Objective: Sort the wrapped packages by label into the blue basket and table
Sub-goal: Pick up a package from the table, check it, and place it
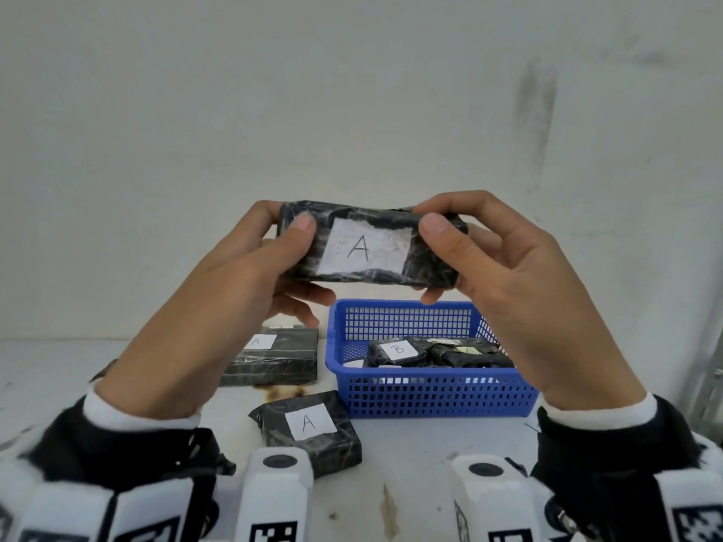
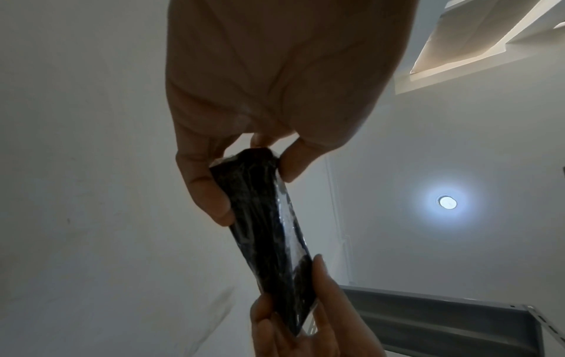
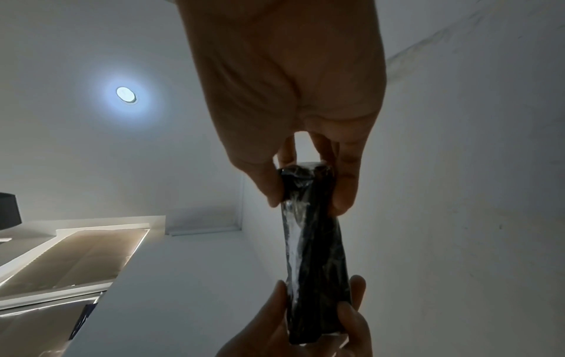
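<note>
Both hands hold one black wrapped package (image 1: 369, 246) up in the air, its white label marked A facing me. My left hand (image 1: 250, 267) grips its left end, thumb on the front face. My right hand (image 1: 489, 260) grips the right end the same way. The wrist views show the package (image 2: 269, 229) (image 3: 315, 253) edge-on between the fingers of both hands. Below, the blue basket (image 1: 430, 393) holds several black packages, one (image 1: 397, 352) marked B. Two packages marked A lie on the table: one (image 1: 309, 428) near me, a larger one (image 1: 274, 356) left of the basket.
The white table (image 1: 410, 463) has a brown stain (image 1: 281, 393) beside the basket. A plain wall (image 1: 352, 111) rises directly behind the table. A grey metal frame (image 1: 708, 385) stands at the right edge.
</note>
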Action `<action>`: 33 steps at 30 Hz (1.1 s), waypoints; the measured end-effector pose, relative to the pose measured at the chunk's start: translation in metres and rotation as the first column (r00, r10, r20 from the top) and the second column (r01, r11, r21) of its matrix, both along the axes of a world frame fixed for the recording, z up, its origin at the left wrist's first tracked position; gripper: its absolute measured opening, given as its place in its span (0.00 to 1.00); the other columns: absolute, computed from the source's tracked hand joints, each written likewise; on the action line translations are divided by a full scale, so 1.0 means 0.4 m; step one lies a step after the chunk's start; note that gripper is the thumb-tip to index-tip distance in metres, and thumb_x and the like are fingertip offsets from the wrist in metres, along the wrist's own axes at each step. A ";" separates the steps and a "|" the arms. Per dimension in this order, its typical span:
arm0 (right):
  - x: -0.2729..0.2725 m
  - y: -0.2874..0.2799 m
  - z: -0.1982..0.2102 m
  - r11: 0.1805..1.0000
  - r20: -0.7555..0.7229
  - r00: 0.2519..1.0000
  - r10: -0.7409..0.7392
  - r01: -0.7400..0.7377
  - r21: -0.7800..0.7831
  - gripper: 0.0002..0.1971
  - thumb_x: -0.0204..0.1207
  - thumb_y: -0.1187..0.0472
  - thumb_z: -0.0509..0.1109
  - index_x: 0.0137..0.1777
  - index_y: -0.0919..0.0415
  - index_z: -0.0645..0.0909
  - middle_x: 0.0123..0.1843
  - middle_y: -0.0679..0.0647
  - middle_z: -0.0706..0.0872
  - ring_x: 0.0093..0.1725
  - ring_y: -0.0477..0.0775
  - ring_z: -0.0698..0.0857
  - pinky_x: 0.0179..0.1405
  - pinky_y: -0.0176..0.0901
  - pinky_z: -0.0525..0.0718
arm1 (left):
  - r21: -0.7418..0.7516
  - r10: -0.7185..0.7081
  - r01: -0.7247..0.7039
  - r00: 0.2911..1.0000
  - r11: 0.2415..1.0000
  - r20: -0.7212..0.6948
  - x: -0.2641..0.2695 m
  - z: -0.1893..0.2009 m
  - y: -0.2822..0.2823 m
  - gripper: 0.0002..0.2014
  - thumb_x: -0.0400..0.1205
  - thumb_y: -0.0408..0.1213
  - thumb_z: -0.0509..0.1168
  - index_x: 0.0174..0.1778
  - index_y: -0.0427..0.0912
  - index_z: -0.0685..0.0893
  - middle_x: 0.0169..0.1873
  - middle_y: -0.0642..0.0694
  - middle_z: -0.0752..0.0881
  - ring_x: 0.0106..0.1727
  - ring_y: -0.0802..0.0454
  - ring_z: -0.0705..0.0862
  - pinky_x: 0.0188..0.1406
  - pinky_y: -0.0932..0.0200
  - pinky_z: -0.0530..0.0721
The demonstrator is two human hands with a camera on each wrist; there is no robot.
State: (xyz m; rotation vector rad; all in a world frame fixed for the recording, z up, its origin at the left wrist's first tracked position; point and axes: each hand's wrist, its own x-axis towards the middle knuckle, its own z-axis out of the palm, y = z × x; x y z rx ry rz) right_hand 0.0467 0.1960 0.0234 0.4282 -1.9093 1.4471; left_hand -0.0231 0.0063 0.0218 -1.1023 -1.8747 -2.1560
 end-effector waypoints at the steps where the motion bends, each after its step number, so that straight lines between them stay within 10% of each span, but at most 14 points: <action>1: 0.001 -0.001 0.000 1.000 -0.006 1.000 -0.004 0.004 0.002 0.12 0.70 0.47 0.72 0.50 0.51 0.87 0.46 0.61 0.92 0.40 0.51 0.88 0.37 0.41 0.86 | -0.016 0.007 -0.007 1.000 1.000 -0.007 0.003 0.000 0.001 0.12 0.81 0.44 0.61 0.54 0.40 0.81 0.35 0.47 0.88 0.35 0.45 0.87 0.27 0.60 0.84; 8: 0.005 -0.013 0.002 0.996 -0.004 0.998 -0.061 0.061 0.065 0.14 0.64 0.45 0.75 0.41 0.53 0.81 0.31 0.43 0.84 0.29 0.41 0.79 0.31 0.32 0.79 | -0.125 0.110 -0.116 0.992 0.985 -0.057 0.018 -0.009 0.017 0.13 0.79 0.49 0.65 0.52 0.44 0.79 0.34 0.50 0.85 0.31 0.54 0.84 0.26 0.58 0.78; 13: 0.003 -0.011 -0.002 0.991 -0.025 0.996 -0.086 0.088 0.099 0.15 0.62 0.45 0.79 0.40 0.51 0.79 0.39 0.55 0.88 0.38 0.57 0.88 0.43 0.54 0.88 | -0.194 0.205 -0.223 0.973 0.955 -0.109 0.018 -0.018 0.029 0.16 0.76 0.58 0.64 0.50 0.50 0.77 0.27 0.57 0.83 0.24 0.63 0.79 0.32 0.59 0.76; 18: 0.007 -0.006 -0.001 0.974 -0.025 0.995 -0.092 0.095 0.205 0.15 0.67 0.54 0.83 0.43 0.49 0.77 0.40 0.48 0.86 0.40 0.53 0.87 0.46 0.49 0.88 | -0.147 0.150 -0.157 0.987 0.977 -0.056 0.019 -0.005 0.031 0.29 0.76 0.70 0.59 0.51 0.46 0.78 0.29 0.54 0.86 0.32 0.54 0.84 0.29 0.51 0.75; 23: 0.020 0.004 0.006 0.987 0.088 0.996 -0.002 -0.012 0.158 0.27 0.68 0.41 0.74 0.68 0.33 0.74 0.53 0.42 0.90 0.36 0.47 0.89 0.42 0.47 0.88 | 0.064 0.063 -0.065 0.997 0.996 0.037 0.002 0.002 0.029 0.06 0.85 0.38 0.61 0.45 0.49 0.70 0.22 0.54 0.84 0.26 0.52 0.81 0.19 0.57 0.78; 25: 0.022 0.010 0.006 0.988 0.118 0.993 -0.010 -0.008 0.151 0.32 0.67 0.37 0.71 0.73 0.30 0.70 0.54 0.46 0.92 0.37 0.53 0.89 0.54 0.53 0.87 | 0.135 0.026 -0.032 0.999 0.990 0.046 -0.011 0.006 0.027 0.16 0.75 0.31 0.70 0.50 0.51 0.71 0.22 0.53 0.86 0.24 0.53 0.83 0.19 0.59 0.81; 30: 0.002 0.008 0.002 0.993 0.096 0.992 -0.085 0.076 0.095 0.18 0.70 0.48 0.72 0.60 0.48 0.88 0.53 0.48 0.94 0.52 0.50 0.93 0.64 0.49 0.87 | 0.121 0.045 -0.054 0.996 0.991 0.076 -0.031 0.000 0.036 0.18 0.63 0.37 0.67 0.49 0.40 0.79 0.34 0.47 0.90 0.35 0.49 0.88 0.27 0.55 0.84; 33: -0.001 0.001 0.000 0.993 0.136 0.989 -0.065 0.051 0.104 0.20 0.70 0.45 0.71 0.60 0.48 0.87 0.55 0.47 0.92 0.43 0.56 0.94 0.50 0.50 0.91 | 0.120 0.091 -0.099 0.993 0.988 0.069 -0.031 -0.003 0.033 0.19 0.64 0.42 0.68 0.50 0.40 0.79 0.35 0.47 0.90 0.35 0.49 0.88 0.31 0.52 0.82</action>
